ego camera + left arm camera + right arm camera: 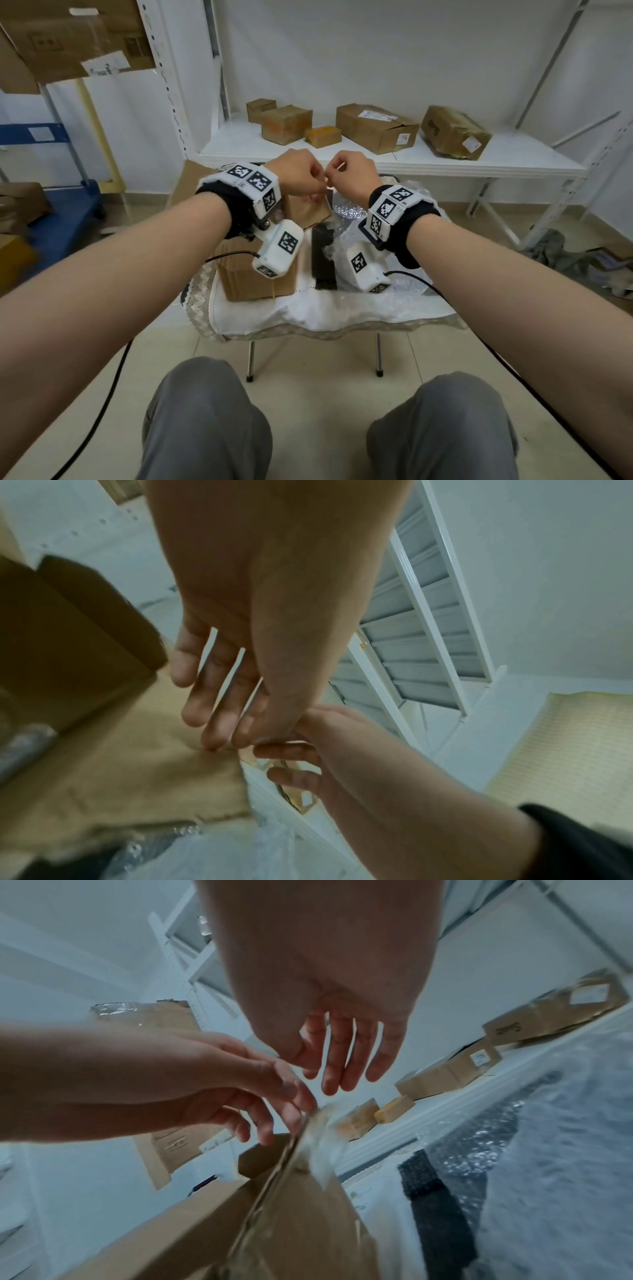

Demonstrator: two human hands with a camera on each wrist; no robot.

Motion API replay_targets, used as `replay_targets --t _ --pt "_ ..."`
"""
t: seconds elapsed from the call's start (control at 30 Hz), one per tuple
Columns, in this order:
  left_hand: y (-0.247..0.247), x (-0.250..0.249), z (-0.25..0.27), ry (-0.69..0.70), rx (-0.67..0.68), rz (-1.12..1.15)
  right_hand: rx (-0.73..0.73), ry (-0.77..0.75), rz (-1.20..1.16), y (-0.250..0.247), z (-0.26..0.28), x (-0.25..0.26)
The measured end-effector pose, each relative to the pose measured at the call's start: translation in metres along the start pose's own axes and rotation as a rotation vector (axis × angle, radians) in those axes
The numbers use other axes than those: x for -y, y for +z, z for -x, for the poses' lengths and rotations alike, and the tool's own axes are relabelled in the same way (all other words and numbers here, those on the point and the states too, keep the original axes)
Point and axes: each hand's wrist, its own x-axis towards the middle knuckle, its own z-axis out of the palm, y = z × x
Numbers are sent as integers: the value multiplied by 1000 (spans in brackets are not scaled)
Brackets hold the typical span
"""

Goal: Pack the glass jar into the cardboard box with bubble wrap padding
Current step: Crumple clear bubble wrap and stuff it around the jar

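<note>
Both hands meet above the open cardboard box (255, 270), which stands on the cloth-covered surface (342, 311). The left hand (301, 171) pinches the top edge of an upright box flap (310, 210), and the right hand (352, 174) pinches at the same edge, where a clear strip that looks like tape (320, 1139) clings to the cardboard; each grip is a narrow fingertip pinch, with the other fingers loose. The glass jar itself cannot be made out in any view. Bubble wrap (352, 212) lies crumpled to the right of the box, beside a dark oblong object (323, 260). The flap is stiff but thin and would probably crease if pulled sideways, so it seems best held near its edge. The tape looks flimsy and sticky and would likely tear or fold onto itself. The bubble wrap should be light, soft and slippery, best gathered in a handful. The jar, being glass, would be heavy, smooth and fragile, so it is best taken round the body.
</note>
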Motion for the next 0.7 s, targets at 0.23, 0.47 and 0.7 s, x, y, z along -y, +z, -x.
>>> replay_targets --t 0.23,0.47,0.7 --pt "47 -50 -10 116 41 -110 -2 178 -35 -30 12 -52" --pt "105 -67 -12 148 227 -240 261 373 39 -35 36 -105" --pt "146 -56 -15 131 444 -355 383 516 33 -25 52 -137"
